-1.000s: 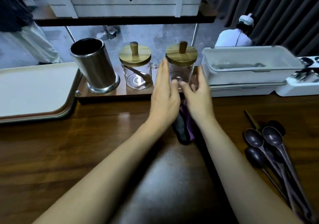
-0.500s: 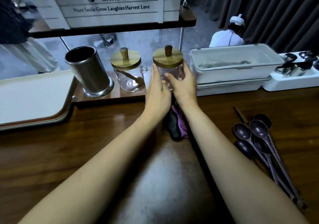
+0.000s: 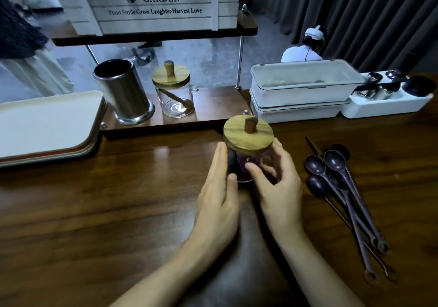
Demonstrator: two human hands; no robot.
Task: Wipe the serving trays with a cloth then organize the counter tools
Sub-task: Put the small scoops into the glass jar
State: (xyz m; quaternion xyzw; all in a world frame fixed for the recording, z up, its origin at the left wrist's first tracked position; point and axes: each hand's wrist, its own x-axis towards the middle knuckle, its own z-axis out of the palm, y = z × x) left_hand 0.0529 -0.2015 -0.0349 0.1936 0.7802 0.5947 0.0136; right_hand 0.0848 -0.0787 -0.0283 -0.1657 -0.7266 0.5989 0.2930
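A glass jar with a wooden lid (image 3: 247, 133) is held between my two hands, low over the brown counter and in front of the small wooden shelf (image 3: 213, 100). My left hand (image 3: 219, 195) lies flat against the jar's left side with straight fingers. My right hand (image 3: 279, 188) curls round its right side. A dark purple cloth (image 3: 231, 162) shows behind and through the glass, mostly hidden. Several dark purple long-handled spoons (image 3: 336, 176) lie loose on the counter to the right. A cream serving tray (image 3: 47, 122) sits at the left.
On the shelf stand a steel cylinder holder (image 3: 123, 93) and a second lidded glass jar (image 3: 174, 93) with a small spoon inside. Two stacked white lidded boxes (image 3: 303, 86) and a white caddy with metal cups (image 3: 384, 103) line the back right. People are beyond the counter.
Both hands closed on the right-hand jar on the shelf, then lifted it off and brought it toward me over the counter. The shelf spot beside the other jar now stands bare.
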